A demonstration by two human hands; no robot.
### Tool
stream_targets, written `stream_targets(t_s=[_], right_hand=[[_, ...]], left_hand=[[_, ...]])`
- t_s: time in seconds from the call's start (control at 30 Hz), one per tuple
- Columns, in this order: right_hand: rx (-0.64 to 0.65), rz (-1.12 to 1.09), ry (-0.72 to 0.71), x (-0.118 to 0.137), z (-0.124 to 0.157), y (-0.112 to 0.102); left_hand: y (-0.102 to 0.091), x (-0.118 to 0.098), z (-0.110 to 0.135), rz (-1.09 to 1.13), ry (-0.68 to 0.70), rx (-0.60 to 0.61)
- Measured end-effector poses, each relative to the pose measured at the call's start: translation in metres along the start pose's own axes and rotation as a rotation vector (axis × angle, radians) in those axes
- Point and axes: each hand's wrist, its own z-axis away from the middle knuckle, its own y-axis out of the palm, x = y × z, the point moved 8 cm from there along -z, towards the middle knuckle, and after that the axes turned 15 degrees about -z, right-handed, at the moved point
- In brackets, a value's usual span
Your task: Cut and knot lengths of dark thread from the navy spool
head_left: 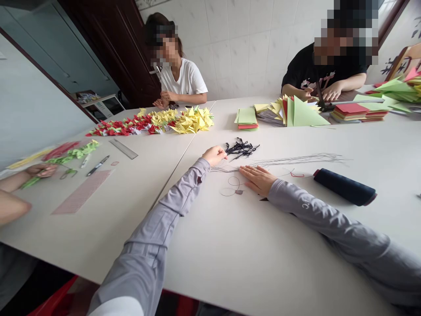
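My left hand (214,154) is closed in a pinch at the left end of some long dark threads (296,159), seemingly on a strand too fine to follow clearly. Just beyond its fingertips lies a small heap of knotted black cord loops (241,148). My right hand (258,179) rests flat on the table with fingers stretched out, touching the threads. Below its fingertips is a thin curled wire or thread with a small dark tab (238,192). A cone of dark navy thread (344,187) lies on its side to the right of my right hand.
Folded red and yellow paper pieces (194,120) line the far left edge. Stacked paper squares (246,118) and a green folded sheet (305,113) stand at the back. A clear ruler (123,149), pen (98,166) and pink grid strip (82,192) lie left. Other people sit around the table (210,245).
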Motion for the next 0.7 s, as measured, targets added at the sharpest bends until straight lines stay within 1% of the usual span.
stream_targets(t_s=[0.1, 0.27, 0.5, 0.7], right_hand=[[0.001, 0.007, -0.011, 0.0001, 0.0003, 0.0010], [0.023, -0.011, -0.021, 0.0003, 0.0015, -0.0007], [0.081, -0.053, -0.016, -0.0004, 0.0054, -0.0037], [0.067, -0.052, -0.044, -0.0010, 0.0054, -0.0032]], left_hand=[[0.0043, -0.0031, -0.0025, 0.115, 0.007, 0.095], [0.0063, -0.0050, 0.0010, 0.242, 0.014, 0.184], [0.0051, -0.0021, 0.0030, 0.300, -0.004, 0.201], [0.0016, -0.0003, 0.0022, 0.315, 0.009, 0.178]])
